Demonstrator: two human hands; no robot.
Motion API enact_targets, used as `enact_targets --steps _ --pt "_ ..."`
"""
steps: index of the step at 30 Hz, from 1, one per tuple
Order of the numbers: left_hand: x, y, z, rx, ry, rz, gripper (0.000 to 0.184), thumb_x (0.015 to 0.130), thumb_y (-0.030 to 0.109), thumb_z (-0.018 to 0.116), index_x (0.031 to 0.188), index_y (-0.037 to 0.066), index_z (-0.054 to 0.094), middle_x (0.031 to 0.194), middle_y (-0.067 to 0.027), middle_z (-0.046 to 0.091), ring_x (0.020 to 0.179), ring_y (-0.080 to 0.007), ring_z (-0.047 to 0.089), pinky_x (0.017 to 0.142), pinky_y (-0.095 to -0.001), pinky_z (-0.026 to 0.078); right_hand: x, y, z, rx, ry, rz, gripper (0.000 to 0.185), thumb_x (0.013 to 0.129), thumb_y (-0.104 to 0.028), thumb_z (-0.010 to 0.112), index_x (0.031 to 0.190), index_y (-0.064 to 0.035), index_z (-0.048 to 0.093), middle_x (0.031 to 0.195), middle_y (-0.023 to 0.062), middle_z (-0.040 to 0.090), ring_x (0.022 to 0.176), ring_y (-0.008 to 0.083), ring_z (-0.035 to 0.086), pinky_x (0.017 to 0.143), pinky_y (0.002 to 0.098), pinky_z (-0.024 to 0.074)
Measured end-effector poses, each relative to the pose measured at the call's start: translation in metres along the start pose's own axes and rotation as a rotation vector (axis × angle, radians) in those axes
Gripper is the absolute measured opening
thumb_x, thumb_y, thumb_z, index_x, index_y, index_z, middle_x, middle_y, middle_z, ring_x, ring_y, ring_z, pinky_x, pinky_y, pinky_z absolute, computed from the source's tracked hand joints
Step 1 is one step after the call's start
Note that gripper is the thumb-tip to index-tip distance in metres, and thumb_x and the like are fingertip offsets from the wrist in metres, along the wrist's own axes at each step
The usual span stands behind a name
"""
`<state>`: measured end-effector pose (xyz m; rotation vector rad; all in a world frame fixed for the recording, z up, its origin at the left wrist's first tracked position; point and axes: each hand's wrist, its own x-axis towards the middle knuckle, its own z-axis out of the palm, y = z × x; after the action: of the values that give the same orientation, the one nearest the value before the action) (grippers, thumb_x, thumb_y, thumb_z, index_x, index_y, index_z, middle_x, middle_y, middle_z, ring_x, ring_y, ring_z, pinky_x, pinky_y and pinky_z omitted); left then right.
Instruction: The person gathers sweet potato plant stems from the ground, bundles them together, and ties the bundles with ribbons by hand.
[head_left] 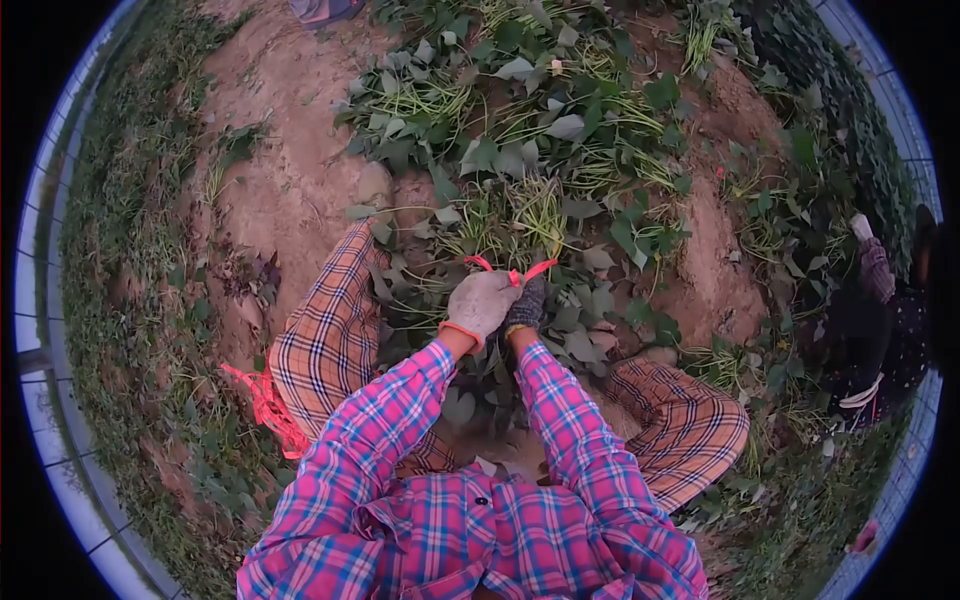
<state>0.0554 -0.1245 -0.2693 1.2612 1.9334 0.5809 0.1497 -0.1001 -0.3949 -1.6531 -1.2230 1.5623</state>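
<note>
My left hand [478, 304], in a pale glove with an orange cuff, is closed around a red tie [540, 268]. Right beside it, touching, my right hand [528, 303] wears a dark grey glove; its fingers are closed at the same tie and partly hidden. Two red ends stick out left and right of a small knot-like spot above the gloves. Just beyond lies a bundle of leafy vines [500, 215], its green stem ends bunched together. Broad leaves surround both hands and hang below them.
More cut vines [570, 120] lie heaped ahead. A tangle of red strips [268, 412] sits beside my left knee [320, 340]. Another person [870, 340] in dark clothes is at the far right. Bare soil [290, 170] shows left of the heap; leafy plants grow along both sides.
</note>
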Motion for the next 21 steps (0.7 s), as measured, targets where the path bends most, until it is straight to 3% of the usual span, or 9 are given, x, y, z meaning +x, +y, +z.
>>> enact_targets --steps 3,6,7,9,13,15,17,19,21 --pt "0.012 -0.024 0.007 0.027 0.004 -0.009 0.026 0.076 0.029 0.062 0.081 0.004 0.066 0.071 -0.0135 0.063 0.066 -0.0287 0.06 0.061 -0.0375 0.045 0.011 0.019 0.003 0.109 0.027 0.093 0.046 0.077 -0.019 0.064 0.115 0.0026 0.048 0.107 0.02 0.058 0.096 0.0263 0.057 0.082 0.0366 0.0447" --pt "0.016 -0.021 0.001 -0.642 -0.223 -0.336 0.017 0.08 0.014 0.057 0.088 0.002 0.065 0.067 0.002 0.056 0.057 -0.0038 0.046 0.05 -0.02 0.035 0.008 0.032 -0.01 0.029 0.05 -0.213 0.07 0.074 -0.029 0.069 0.128 0.0026 0.039 0.124 0.0228 0.048 0.116 0.0286 0.047 0.096 0.0367 0.037" --pt "0.019 -0.027 0.01 -0.652 -0.232 -0.33 0.017 0.08 0.014 0.057 0.088 0.002 0.065 0.067 0.002 0.056 0.057 -0.0038 0.046 0.05 -0.02 0.035 0.007 0.038 -0.013 0.052 0.054 -0.237 0.077 0.073 -0.032 0.071 0.132 0.0026 0.035 0.128 0.0235 0.045 0.121 0.0294 0.043 0.099 0.0367 0.0341" --pt "0.023 -0.045 0.037 -0.858 -0.108 -0.1 0.017 0.079 0.011 0.057 0.091 0.002 0.066 0.064 0.0032 0.052 0.049 -0.0045 0.042 0.043 -0.0208 0.031 -0.005 0.049 -0.02 -0.142 0.088 -0.18 0.06 0.078 -0.01 0.067 0.129 0.0023 0.039 0.118 0.0134 0.054 0.105 0.0198 0.05 0.091 0.0304 0.0409" --pt "0.012 -0.012 -0.001 -0.906 -0.235 -0.182 0.016 0.081 0.007 0.056 0.092 0.0 0.065 0.075 0.0018 0.058 0.06 -0.0047 0.046 0.054 -0.0195 0.035 -0.041 -0.034 -0.021 0.59 0.111 0.055 0.054 0.077 -0.009 0.068 0.124 0.0015 0.045 0.116 0.0104 0.054 0.1 0.0183 0.054 0.088 0.0306 0.0428" --pt "0.018 -0.025 0.003 -1.113 -0.289 -0.195 0.017 0.081 0.006 0.055 0.092 -0.001 0.065 0.075 0.0015 0.058 0.061 -0.0041 0.046 0.053 -0.0188 0.034 -0.022 0.001 -0.011 0.532 0.21 -0.112 0.051 0.078 -0.008 0.067 0.123 0.0015 0.046 0.109 0.0096 0.058 0.093 0.0168 0.056 0.083 0.0295 0.0452" --pt "0.015 -0.027 0.002 -0.852 -0.284 -0.142 0.014 0.08 0.008 0.056 0.087 -0.001 0.064 0.069 0.0012 0.057 0.057 -0.0041 0.045 0.05 -0.0194 0.033 -0.013 0.009 -0.006 0.741 0.004 -0.063 0.044 0.083 -0.013 0.061 0.123 -0.0005 0.047 0.101 0.0104 0.06 0.087 0.019 0.058 0.079 0.0303 0.0472" --pt "0.005 -0.007 -0.006 -0.758 -0.388 -0.323 0.011 0.08 0.01 0.058 0.08 0.0 0.063 0.062 0.002 0.054 0.052 -0.0047 0.044 0.047 -0.0209 0.033 0.03 0.078 -0.008 -0.006 -0.222 -0.208 0.041 0.085 -0.01 0.054 0.124 -0.001 0.045 0.103 0.0117 0.06 0.085 0.0228 0.06 0.074 0.0338 0.0503" --pt "0.007 -0.023 0.01 -0.715 -0.381 -0.354 0.012 0.08 0.012 0.059 0.075 0.001 0.062 0.058 0.0027 0.052 0.049 -0.0061 0.045 0.045 -0.0224 0.033 0.033 0.065 0.003 0.719 -0.134 0.122 0.035 0.089 -0.016 0.046 0.122 -0.0036 0.047 0.105 0.0118 0.06 0.09 0.026 0.059 0.075 0.0389 0.0511"
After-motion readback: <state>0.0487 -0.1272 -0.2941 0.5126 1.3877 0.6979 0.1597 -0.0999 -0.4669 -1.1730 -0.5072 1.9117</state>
